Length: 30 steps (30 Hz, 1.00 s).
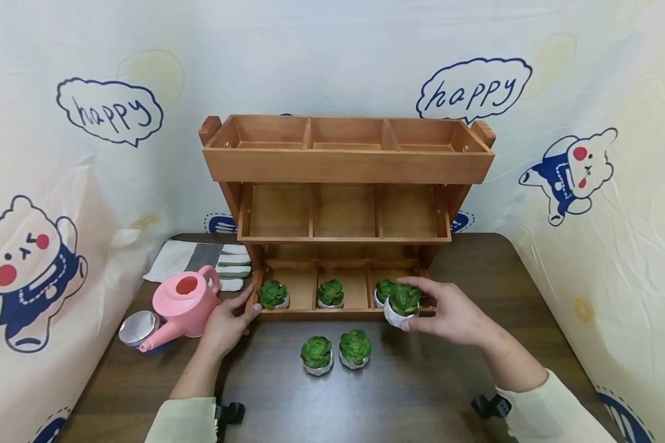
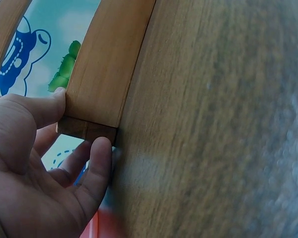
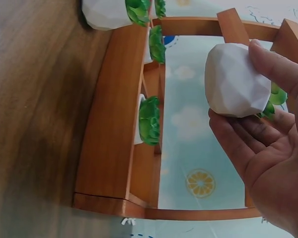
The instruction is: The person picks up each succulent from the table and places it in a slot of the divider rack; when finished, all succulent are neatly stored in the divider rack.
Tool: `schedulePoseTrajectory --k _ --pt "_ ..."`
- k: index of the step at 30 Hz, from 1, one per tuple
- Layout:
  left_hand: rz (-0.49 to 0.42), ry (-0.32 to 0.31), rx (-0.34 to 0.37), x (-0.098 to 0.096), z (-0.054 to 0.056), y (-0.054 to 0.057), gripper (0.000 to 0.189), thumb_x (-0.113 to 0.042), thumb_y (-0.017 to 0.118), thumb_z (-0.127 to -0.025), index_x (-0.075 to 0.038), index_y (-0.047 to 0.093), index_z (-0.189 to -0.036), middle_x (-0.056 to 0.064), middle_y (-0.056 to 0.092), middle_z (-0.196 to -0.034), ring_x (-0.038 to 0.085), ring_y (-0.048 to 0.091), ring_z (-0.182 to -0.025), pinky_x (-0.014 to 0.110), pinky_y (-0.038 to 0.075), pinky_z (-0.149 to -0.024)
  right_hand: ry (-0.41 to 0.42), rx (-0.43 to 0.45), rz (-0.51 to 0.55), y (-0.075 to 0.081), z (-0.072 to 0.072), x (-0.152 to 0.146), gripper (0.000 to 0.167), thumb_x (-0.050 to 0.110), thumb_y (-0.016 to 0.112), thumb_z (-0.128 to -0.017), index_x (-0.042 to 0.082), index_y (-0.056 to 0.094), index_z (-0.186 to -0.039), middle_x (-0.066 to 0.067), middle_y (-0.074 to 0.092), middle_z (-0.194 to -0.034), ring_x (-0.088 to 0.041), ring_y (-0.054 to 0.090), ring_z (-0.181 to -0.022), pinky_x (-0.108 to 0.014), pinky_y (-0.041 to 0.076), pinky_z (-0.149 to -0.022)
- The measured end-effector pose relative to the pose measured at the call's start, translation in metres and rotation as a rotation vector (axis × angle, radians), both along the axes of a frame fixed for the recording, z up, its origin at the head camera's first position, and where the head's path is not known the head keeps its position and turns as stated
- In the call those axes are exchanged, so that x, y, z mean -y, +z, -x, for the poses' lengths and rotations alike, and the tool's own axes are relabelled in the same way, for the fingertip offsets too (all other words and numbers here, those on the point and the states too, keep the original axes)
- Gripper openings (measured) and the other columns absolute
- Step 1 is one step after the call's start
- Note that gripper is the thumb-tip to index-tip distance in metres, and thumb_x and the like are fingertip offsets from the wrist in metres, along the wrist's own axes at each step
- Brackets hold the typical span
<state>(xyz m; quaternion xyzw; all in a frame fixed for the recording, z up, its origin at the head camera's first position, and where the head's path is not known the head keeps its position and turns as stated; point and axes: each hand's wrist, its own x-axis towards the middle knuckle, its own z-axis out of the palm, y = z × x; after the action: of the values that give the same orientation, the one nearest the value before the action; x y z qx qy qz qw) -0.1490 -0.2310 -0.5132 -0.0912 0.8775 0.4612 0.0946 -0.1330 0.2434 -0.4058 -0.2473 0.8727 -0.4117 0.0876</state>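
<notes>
My right hand (image 1: 449,311) holds a small potted succulent (image 1: 404,300) between thumb and fingers, in front of the shelf's bottom tier. Its white faceted pot (image 3: 236,82) shows tilted in the right wrist view. Behind it, partly covered, another succulent (image 1: 383,290) sits in the bottom tier's right compartment. The left compartment has a succulent (image 1: 273,294), and so does the middle one (image 1: 330,293). With thumb and fingers, my left hand (image 1: 225,323) grips the front left corner of the wooden tiered shelf (image 1: 332,315); that corner (image 2: 87,130) appears close up in the left wrist view.
Two more succulents, one left (image 1: 316,355) and one right (image 1: 356,348), stand on the table (image 1: 310,412) before the shelf. To the left are a pink watering can (image 1: 183,304), a silver-lidded jar (image 1: 138,327) and striped gloves (image 1: 199,261). Printed cloth (image 1: 321,55) hangs behind.
</notes>
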Motion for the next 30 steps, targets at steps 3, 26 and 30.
schedulePoseTrajectory --k 3,26,30 --pt "0.001 -0.002 0.008 0.0 0.0 0.0 0.072 -0.049 0.071 -0.097 -0.03 0.041 -0.16 0.021 0.045 -0.156 0.026 0.064 -0.074 0.034 0.054 -0.072 -0.003 -0.029 -0.013 0.003 0.002 -0.001 0.075 0.034 0.091 -0.081 0.017 0.057 -0.145 -0.002 0.068 -0.124 -0.017 0.067 -0.101 -0.042 0.059 -0.089" --pt "-0.032 -0.007 0.015 -0.002 0.001 0.0 0.07 -0.048 0.07 -0.097 -0.028 0.044 -0.159 0.022 0.042 -0.159 0.026 0.066 -0.076 0.034 0.056 -0.072 -0.06 -0.112 -0.084 0.042 0.021 -0.009 0.077 0.038 0.092 -0.08 0.021 0.058 -0.146 0.002 0.071 -0.112 -0.018 0.065 -0.093 -0.034 0.056 -0.081" --pt "-0.029 0.0 0.015 -0.002 0.0 0.0 0.07 -0.049 0.07 -0.097 -0.029 0.043 -0.159 0.021 0.043 -0.158 0.027 0.066 -0.076 0.034 0.055 -0.072 -0.046 -0.138 -0.07 0.05 0.028 -0.01 0.076 0.036 0.092 -0.08 0.02 0.058 -0.146 0.001 0.07 -0.114 -0.019 0.065 -0.095 -0.035 0.057 -0.082"
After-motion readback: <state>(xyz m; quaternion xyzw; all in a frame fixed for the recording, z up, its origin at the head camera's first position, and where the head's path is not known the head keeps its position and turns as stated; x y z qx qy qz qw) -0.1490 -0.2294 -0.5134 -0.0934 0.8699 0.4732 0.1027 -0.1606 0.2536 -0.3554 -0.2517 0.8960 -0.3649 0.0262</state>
